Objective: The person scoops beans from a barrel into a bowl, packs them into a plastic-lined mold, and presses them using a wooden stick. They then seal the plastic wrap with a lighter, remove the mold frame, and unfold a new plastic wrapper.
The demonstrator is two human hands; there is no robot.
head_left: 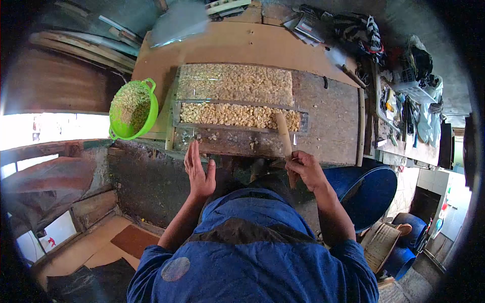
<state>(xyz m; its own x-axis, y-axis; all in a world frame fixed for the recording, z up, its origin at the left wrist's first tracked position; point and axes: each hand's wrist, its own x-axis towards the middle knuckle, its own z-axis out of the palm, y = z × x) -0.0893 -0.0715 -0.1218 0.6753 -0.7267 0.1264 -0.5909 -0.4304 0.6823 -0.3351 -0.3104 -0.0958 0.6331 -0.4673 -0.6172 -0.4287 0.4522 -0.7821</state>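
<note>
Confining pale grains on the table within a narrow frame, probably against spreading. Gripping a stick low in the right hand, fingers closed, seemingly for reach, with forearm angled inward. Holding the left hand open near the edge, thumb apart.

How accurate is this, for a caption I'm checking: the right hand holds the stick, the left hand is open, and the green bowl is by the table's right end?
The bowl's side is wrong: the head view shows the green bowl by the table's left end. The right hand does hold the stick, and the left hand is open.
</note>
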